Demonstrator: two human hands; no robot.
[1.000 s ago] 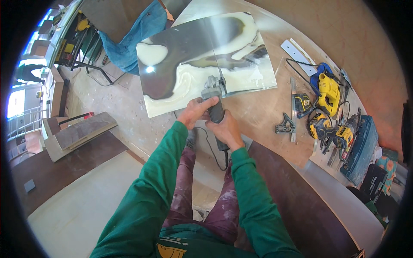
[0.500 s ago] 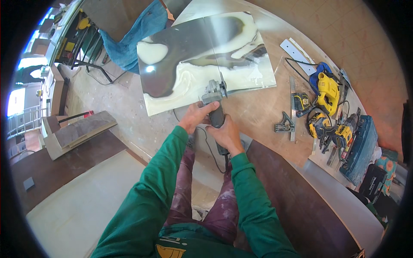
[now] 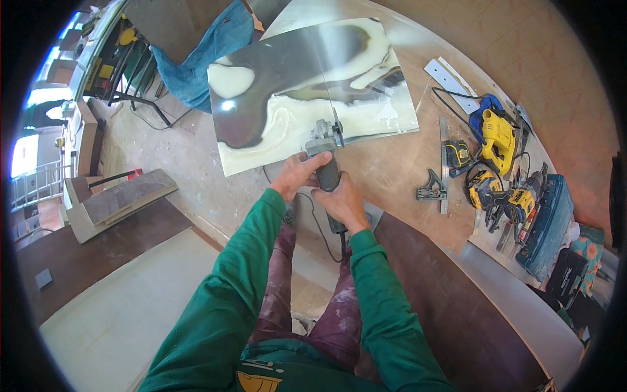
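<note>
Both my hands grip a corded angle grinder held over the near edge of a glossy slab. My left hand is closed around the front of its body, by the grey gear head. Farther back, my right hand wraps the dark handle. The grinder's thin disc stands edge-on at the slab's near edge, in line with a thin straight line running across the surface. Cream and dark brown swirls cover the shiny slab. A black cord hangs from the grinder past my legs.
On the right of the wooden worktop lie a metal ruler, a small clamp-like square, yellow power tools and a blue case. A blue cloth hangs at the back left. A trim-edged panel piece lies left.
The grinder and both hands have barely moved; the tool's head is shifted very slightly left. The slab stays where it was.
</note>
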